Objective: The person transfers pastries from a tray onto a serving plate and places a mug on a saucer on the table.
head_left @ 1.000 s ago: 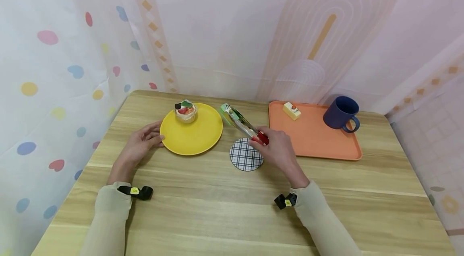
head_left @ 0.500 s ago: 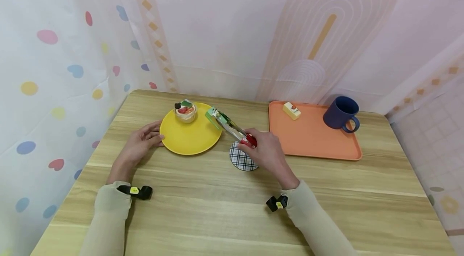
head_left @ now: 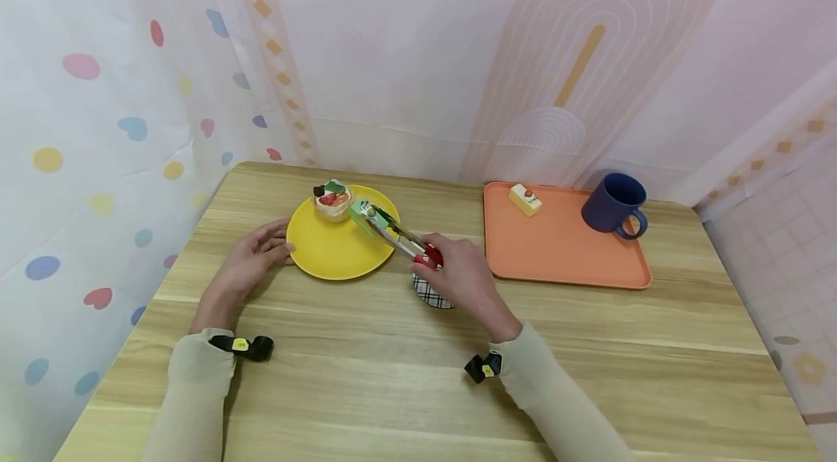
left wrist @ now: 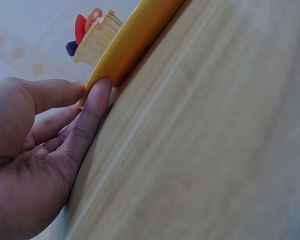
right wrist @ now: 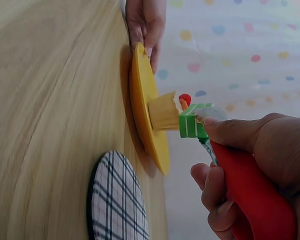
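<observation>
My left hand (head_left: 250, 258) pinches the near-left rim of a yellow plate (head_left: 330, 255) between thumb and fingers. On the plate's back left stands a small fruit-topped cream tart (head_left: 333, 203), with red, orange and dark berry pieces. My right hand (head_left: 459, 274) grips red-handled metal tongs (head_left: 403, 237), which reach left over the plate. Between the tongs' tips is a green-and-white layered piece of cake (right wrist: 191, 125). It appears above the plate, to the right of the tart; the head view does not show the gap clearly.
A round plaid coaster (head_left: 431, 295) lies partly under my right hand. An orange tray (head_left: 569, 258) at the right bears a small yellow-and-white cake slice (head_left: 525, 200) and a dark blue mug (head_left: 613, 203). Patterned curtains border the wooden table's back and sides.
My right hand has moved left, carrying the tongs and green cake from beside the plate to over it. The left hand has stayed at the plate's rim.
</observation>
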Demonstrator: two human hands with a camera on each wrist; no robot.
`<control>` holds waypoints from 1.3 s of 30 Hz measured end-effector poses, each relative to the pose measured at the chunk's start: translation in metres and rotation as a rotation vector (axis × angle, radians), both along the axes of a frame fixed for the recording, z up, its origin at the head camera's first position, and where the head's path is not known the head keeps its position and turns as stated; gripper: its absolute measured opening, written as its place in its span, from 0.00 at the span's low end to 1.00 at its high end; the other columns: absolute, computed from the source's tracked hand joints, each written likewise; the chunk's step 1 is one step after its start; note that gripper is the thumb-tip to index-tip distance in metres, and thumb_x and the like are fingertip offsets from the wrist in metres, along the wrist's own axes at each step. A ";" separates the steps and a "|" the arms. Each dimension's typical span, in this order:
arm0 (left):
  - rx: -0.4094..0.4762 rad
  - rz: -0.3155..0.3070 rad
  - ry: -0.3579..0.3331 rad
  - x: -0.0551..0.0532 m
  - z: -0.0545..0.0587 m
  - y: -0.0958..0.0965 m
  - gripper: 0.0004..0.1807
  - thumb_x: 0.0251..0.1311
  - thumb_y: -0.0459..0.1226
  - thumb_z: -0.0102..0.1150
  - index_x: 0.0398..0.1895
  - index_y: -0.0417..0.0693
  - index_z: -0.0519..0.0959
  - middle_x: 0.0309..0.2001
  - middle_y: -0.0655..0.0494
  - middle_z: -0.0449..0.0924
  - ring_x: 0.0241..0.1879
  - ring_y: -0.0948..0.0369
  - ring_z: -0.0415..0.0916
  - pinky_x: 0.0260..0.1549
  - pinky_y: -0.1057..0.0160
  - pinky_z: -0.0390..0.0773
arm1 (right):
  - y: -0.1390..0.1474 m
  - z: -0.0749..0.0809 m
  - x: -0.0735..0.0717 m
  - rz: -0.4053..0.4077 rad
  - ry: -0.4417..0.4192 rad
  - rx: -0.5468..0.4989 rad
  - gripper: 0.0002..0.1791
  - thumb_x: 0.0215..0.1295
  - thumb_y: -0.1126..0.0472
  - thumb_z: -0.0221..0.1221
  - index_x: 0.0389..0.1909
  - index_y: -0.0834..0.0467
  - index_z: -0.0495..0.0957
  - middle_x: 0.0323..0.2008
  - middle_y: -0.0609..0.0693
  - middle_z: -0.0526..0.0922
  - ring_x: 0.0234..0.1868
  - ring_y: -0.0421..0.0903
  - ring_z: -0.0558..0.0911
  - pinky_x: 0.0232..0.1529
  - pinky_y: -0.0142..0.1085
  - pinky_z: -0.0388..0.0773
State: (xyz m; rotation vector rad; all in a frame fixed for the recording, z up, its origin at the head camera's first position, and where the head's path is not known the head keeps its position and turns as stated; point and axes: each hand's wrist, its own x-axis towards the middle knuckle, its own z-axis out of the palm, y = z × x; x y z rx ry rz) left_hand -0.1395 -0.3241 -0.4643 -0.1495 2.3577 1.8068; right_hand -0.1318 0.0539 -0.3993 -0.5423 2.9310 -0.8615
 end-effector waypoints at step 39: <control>-0.011 0.009 -0.016 -0.001 0.000 0.000 0.36 0.75 0.39 0.57 0.82 0.49 0.56 0.62 0.52 0.71 0.50 0.73 0.77 0.49 0.70 0.87 | -0.049 -0.016 0.001 0.158 -0.037 0.088 0.22 0.65 0.42 0.68 0.53 0.50 0.84 0.22 0.44 0.74 0.22 0.41 0.69 0.19 0.29 0.58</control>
